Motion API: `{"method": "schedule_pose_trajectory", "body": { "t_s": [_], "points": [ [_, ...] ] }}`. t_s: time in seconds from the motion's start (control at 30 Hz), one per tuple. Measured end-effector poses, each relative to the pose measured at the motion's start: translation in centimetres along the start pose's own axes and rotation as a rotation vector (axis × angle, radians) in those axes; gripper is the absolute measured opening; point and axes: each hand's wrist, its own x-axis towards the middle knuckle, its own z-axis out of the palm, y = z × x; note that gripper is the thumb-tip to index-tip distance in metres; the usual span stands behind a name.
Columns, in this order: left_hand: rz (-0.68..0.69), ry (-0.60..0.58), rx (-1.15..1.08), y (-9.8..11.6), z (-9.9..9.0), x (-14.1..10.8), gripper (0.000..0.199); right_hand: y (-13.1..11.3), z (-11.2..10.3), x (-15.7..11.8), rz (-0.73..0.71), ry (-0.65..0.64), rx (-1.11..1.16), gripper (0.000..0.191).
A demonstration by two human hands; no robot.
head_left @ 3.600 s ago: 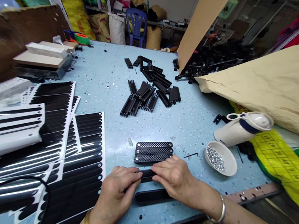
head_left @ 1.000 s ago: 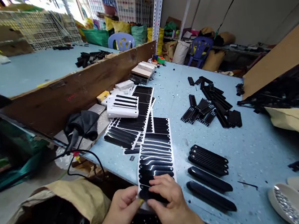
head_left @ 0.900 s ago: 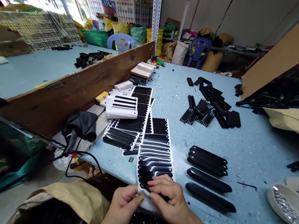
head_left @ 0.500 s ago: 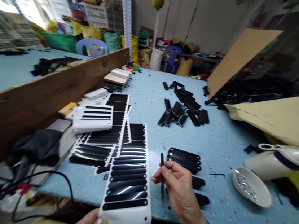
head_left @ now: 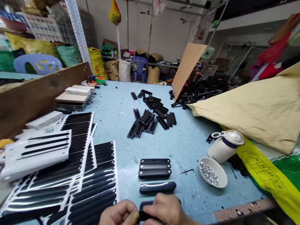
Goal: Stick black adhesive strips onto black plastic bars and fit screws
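Note:
My left hand (head_left: 118, 224) and my right hand (head_left: 169, 214) meet at the table's near edge, fingers pinched on a short black adhesive strip (head_left: 144, 215) between them. Fingers cover most of the strip. Just behind lies a dark, rounded black bar (head_left: 145, 204), partly hidden by my right hand. Beyond it sit a glossy black bar (head_left: 157, 187) and a group of black textured handle pieces (head_left: 154, 168) with holes at their ends. Left of my hands, a white-backed sheet (head_left: 94, 192) carries rows of black strips.
More strip sheets (head_left: 79, 136) overlap at left. Black parts (head_left: 143, 124) lie scattered mid-table. A small hex key (head_left: 187, 171), a white bowl (head_left: 220, 178) of small metal pieces and a lidded white mug (head_left: 222, 149) are at right, near brown paper (head_left: 259, 110).
My left hand has let go of the sheet and come over to my right hand. Both now hold the strip, which my right hand alone held before. The view has swung right.

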Motion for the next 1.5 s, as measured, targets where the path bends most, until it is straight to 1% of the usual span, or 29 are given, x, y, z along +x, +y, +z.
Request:
{"method": "schedule_pose_trajectory", "body": {
  "t_s": [0.07,0.13,0.2,0.27,0.3,0.37,0.43,0.47,0.53,0.6,0.63,0.7,0.73,0.77,0.8,0.87,0.93,1.0,1.1,1.17,1.27,1.4,1.5],
  "points": [
    [-0.037,-0.075,-0.073,0.6,1.3,1.9,0.036,0.8,-0.5,-0.8,-0.049,0.124,-0.060,0.024],
    [-0.052,-0.101,-0.117,0.9,1.7,3.4,0.037,1.7,-1.6,-1.1,-0.084,0.206,-0.100,0.030],
    [-0.055,-0.118,-0.095,0.9,1.6,4.5,0.038,2.5,-2.8,-1.2,-0.095,0.226,-0.110,0.030],
    [-0.026,-0.095,0.015,1.1,1.2,5.5,0.036,3.0,-4.0,-1.0,-0.081,0.216,-0.090,0.027],
    [0.008,-0.047,0.086,1.2,1.0,5.9,0.034,3.3,-4.5,-0.9,-0.053,0.216,-0.084,0.024],
    [0.119,0.110,0.233,1.4,0.3,6.5,0.030,4.0,-5.4,-0.4,0.032,0.227,-0.076,0.020],
    [0.262,0.250,0.400,1.4,-0.4,7.1,0.028,5.0,-6.1,0.0,0.134,0.226,-0.045,0.016],
    [0.340,0.287,0.494,1.2,-0.7,7.3,0.026,5.5,-6.3,0.1,0.175,0.218,-0.012,0.015],
    [0.488,0.281,0.677,0.6,-1.0,7.6,0.020,6.4,-6.3,0.1,0.220,0.191,0.061,0.014],
    [0.587,0.208,0.793,-0.2,-1.0,7.7,0.019,6.9,-5.7,-0.3,0.238,0.143,0.103,0.014],
    [0.604,0.154,0.829,-0.6,-0.9,7.7,0.018,7.1,-5.4,-0.5,0.244,0.113,0.112,0.014],
    [0.597,0.065,0.874,-1.2,-0.9,7.6,0.018,7.1,-4.8,-1.0,0.251,0.050,0.117,0.014],
    [0.586,0.046,0.886,-1.4,-1.0,7.6,0.018,7.1,-4.7,-1.1,0.252,0.041,0.113,0.014],
    [0.577,0.052,0.893,-1.5,-1.1,7.6,0.017,7.2,-4.7,-1.0,0.250,0.053,0.102,0.014],
    [0.573,0.083,0.896,-1.7,-1.4,7.7,0.018,7.3,-4.8,-0.8,0.244,0.079,0.084,0.014],
    [0.576,0.198,0.890,-1.8,-1.9,8.3,0.019,7.7,-5.1,-0.1,0.220,0.143,0.031,0.015],
    [0.598,0.303,0.866,-1.8,-2.2,9.2,0.021,8.4,-5.2,0.6,0.186,0.180,-0.022,0.016],
    [0.641,0.335,0.832,-1.8,-2.3,10.2,0.022,9.3,-4.9,1.0,0.146,0.183,-0.049,0.015],
    [0.702,0.291,0.816,-1.7,-2.0,11.2,0.018,10.7,-4.3,0.7,0.077,0.165,-0.086,0.017],
    [0.717,0.247,0.827,-1.8,-1.8,11.2,0.013,11.2,-4.2,0.2,0.045,0.151,-0.135,0.022],
    [0.708,0.217,0.813,-2.0,-1.7,10.8,0.013,11.0,-4.8,-0.3,0.048,0.103,-0.180,0.024],
    [0.629,0.254,0.764,-1.9,-1.5,10.1,0.021,9.7,-5.6,0.5,0.087,0.059,-0.140,0.018],
    [0.545,0.225,0.769,-1.5,-1.2,9.9,0.019,9.2,-5.4,1.3,0.061,0.060,-0.119,0.017]
  ]
}}
